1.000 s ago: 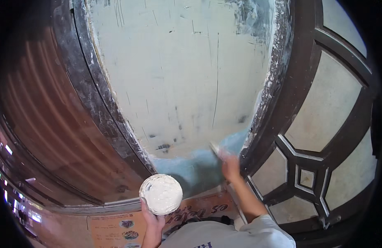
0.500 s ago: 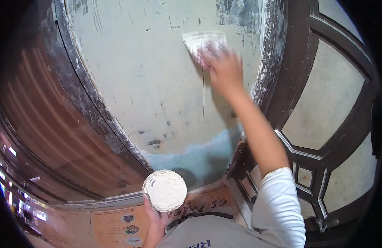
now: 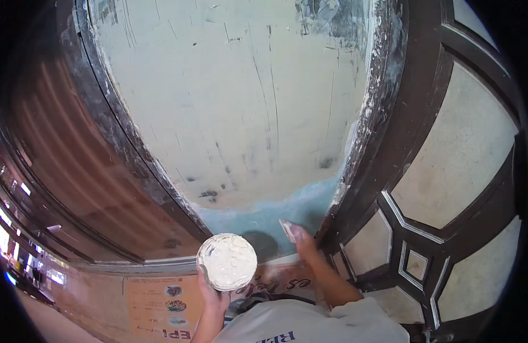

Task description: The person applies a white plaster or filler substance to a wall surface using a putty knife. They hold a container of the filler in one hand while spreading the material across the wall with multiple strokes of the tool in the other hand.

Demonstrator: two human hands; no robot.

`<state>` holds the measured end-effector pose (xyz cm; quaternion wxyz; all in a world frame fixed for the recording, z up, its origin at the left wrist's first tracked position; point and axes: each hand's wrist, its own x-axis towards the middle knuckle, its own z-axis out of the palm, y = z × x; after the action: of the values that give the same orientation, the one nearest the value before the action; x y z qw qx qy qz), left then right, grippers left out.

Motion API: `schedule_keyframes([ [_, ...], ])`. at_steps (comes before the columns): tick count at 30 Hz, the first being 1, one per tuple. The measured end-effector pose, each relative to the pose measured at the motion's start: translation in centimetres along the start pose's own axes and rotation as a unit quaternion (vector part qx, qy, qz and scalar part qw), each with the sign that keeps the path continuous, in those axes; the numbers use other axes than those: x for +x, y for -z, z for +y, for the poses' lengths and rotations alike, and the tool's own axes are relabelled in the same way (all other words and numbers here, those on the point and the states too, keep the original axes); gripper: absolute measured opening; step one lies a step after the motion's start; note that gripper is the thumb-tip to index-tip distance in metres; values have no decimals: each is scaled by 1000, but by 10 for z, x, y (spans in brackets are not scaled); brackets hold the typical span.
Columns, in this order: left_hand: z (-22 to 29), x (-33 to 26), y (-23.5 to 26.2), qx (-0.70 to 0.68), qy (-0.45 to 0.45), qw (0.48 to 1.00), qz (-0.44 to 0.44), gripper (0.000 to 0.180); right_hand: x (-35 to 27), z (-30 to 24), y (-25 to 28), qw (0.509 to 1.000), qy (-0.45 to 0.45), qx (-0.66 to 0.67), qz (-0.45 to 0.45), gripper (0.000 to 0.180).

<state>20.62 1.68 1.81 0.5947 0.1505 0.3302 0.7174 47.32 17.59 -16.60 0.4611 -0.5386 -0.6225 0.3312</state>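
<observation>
Lowered since the earlier frame, the right hand grips a flat, white-smeared spreader, slanting up-left, upper-right of the round, paste-topped white tub the left hand clasps.

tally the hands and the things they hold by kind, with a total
Hands: 2 (left hand, right hand)
Round container of white paste: 1
Flat spreader: 1
Total: 4

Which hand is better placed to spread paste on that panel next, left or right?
Probably the right hand: it holds the flat spreader in front of the panel. The left hand is occupied supporting the round holder of white paste.
</observation>
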Motion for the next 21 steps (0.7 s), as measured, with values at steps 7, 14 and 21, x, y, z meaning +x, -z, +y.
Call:
schedule_keyframes([
  [7,-14,-5,-19,-5,-15,1000,5,58,44,-117,71,889,-144,433,-15,37],
  [14,-28,-3,-52,-7,-28,999,-16,59,26,-185,99,828,-15,551,-97,41],
  [21,-46,-11,-79,-15,-34,999,-26,61,19,-178,121,831,12,542,-130,40],
])
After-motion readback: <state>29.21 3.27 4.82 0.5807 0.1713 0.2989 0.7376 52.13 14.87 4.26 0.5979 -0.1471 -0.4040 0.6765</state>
